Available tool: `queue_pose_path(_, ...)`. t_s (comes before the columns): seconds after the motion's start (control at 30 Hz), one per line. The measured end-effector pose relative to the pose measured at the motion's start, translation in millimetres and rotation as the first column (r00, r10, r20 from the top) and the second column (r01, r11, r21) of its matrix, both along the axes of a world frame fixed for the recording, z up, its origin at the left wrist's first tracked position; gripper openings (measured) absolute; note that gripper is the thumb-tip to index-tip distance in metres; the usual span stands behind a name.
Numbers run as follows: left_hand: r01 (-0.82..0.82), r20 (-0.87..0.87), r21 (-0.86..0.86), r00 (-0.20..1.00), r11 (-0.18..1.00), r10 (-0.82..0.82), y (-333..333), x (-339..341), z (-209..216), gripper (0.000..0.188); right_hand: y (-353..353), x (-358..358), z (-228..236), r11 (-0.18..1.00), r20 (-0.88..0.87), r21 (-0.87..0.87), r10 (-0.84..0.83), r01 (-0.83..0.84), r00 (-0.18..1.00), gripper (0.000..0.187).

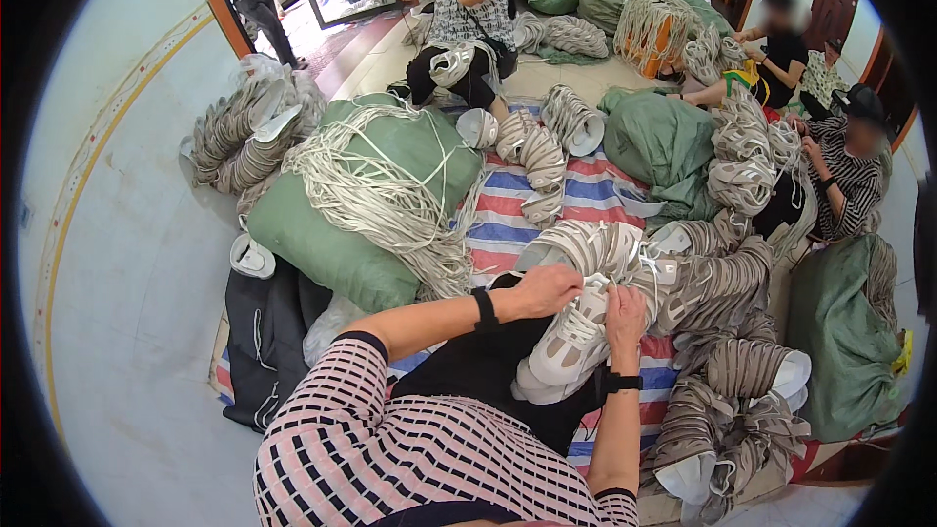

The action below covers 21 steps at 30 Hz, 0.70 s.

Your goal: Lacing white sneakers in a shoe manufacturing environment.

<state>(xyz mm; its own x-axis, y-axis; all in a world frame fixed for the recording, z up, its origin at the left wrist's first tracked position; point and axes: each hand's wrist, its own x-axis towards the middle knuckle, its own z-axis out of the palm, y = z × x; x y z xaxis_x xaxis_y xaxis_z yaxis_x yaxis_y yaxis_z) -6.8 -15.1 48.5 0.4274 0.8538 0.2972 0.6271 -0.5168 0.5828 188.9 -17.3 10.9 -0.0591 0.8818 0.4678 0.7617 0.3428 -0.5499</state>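
A beige and white shoe upper (569,344) lies across my lap, with a white shoelace (583,325) running over its front. My left hand (547,291) is closed at the upper's collar end, and its fingertips pinch what looks like the end of the lace. On the other side of the upper, my right hand (626,316) is closed around its edge, with the thumb and fingers near the top eyelets. Just beyond my hands lies a nested row of similar shoe uppers (597,246). The fingertips partly hide the top eyelets.
A green sack (337,278) at the left carries a heap of loose white laces (376,190). More nested uppers (737,366) lie at the right, beside another green sack (844,342). A striped sheet (498,224) covers the floor. Several people sit or stand farther off.
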Motion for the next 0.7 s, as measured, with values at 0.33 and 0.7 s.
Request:
queue_pose_path(0.33,0.208,-0.304,0.06,0.935,0.976,-0.18,16.0,23.5,-19.2,0.01,5.3,7.6,-17.9,1.0,0.058,0.021,-0.016,0.014,0.998,0.018)
queue_pose_path(0.7,0.285,-0.266,0.019,0.925,0.958,-0.27,14.1,1.2,-0.1,0.008,-2.7,-1.4,-3.1,0.998,-0.043,-0.055,-0.031,0.029,0.999,0.021)
